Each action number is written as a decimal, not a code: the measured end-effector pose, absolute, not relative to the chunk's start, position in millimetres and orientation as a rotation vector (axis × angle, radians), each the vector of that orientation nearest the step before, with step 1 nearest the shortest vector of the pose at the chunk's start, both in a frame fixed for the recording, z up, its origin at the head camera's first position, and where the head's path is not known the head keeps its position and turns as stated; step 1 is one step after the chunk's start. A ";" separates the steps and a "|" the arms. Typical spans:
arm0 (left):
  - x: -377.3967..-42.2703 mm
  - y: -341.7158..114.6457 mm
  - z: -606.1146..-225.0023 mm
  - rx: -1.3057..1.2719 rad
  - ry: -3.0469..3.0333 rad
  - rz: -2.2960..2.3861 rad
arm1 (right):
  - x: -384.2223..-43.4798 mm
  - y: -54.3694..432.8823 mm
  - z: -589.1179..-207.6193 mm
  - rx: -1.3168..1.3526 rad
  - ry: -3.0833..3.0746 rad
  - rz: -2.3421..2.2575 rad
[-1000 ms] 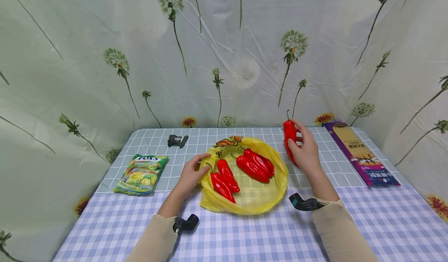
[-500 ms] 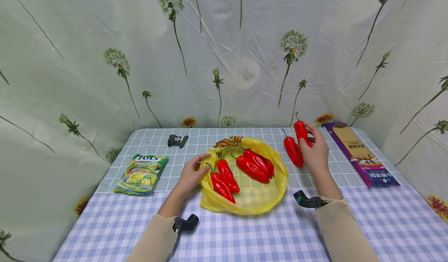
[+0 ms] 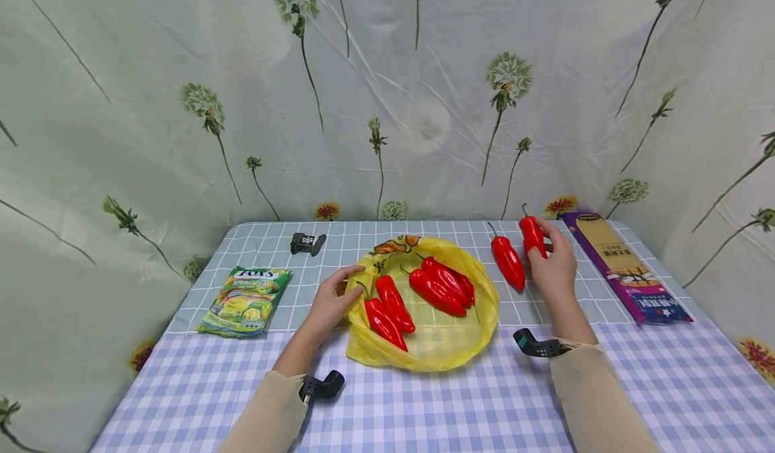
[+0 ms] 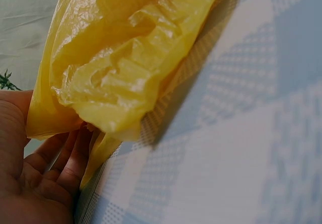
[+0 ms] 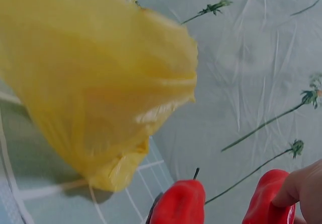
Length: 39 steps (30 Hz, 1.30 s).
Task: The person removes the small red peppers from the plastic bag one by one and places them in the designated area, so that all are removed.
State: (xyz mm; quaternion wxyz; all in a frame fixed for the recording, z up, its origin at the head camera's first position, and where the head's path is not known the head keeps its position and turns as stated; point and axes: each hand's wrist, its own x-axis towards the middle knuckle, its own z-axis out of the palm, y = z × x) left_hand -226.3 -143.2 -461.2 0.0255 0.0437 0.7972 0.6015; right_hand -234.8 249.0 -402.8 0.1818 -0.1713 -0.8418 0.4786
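Observation:
A yellow plastic bag point(image 3: 445, 360) sits wide open at the middle of the table, with several red peppers point(image 3: 437, 293) inside it. My left hand point(image 3: 329, 298) holds the bag's left rim; in the left wrist view the thumb is at one side of the film and the curled fingers point(image 4: 68, 161) at the other. To the right of the bag, my right hand point(image 3: 558, 262) grips a red pepper point(image 3: 532, 233) between thumb and fingers, stem pointing up and away. Just left of that hand, another red pepper point(image 3: 507, 262) lies on the tablecloth.
A green candy bag point(image 3: 245, 303) lies at the left. Behind it is a small black item point(image 3: 307, 244) with a white label. A purple and gold pasta packet point(image 3: 626, 268) lies at the far right. A floral curtain point(image 3: 387, 89) hangs behind the table.
My right hand has moved right and a little nearer with its pepper, lowering it. The pepper on the tablecloth, earlier partly covered, now shows fully. My left hand and the bag stay in place.

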 end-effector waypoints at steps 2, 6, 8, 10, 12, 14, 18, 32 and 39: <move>-226.4 -143.2 -461.6 0.136 2.462 1.860 | -235.9 252.2 -405.4 -0.506 -2.374 1.362; -226.9 -143.4 -462.6 0.140 2.455 1.862 | -239.0 260.5 -411.3 -0.545 -2.378 1.369; -226.9 -143.4 -462.7 0.139 2.452 1.864 | -240.0 264.1 -414.0 -0.554 -2.381 1.360; -226.5 -143.4 -462.1 0.132 2.451 1.867 | -240.5 267.3 -416.4 -0.569 -2.384 1.345; -226.4 -143.4 -461.9 0.131 2.454 1.866 | -240.4 269.6 -418.3 -0.587 -2.385 1.327; -226.3 -143.1 -461.5 0.131 2.456 1.864 | -240.4 271.7 -420.1 -0.603 -2.383 1.302; -226.8 -143.1 -461.8 0.136 2.460 1.863 | -240.9 275.0 -423.2 -0.639 -2.388 1.270; -226.7 -143.2 -461.7 0.135 2.470 1.863 | -242.6 283.3 -434.5 -0.657 -2.425 1.243; -227.1 -142.8 -461.0 0.130 2.477 1.853 | -244.9 287.3 -440.0 -0.660 -2.444 1.305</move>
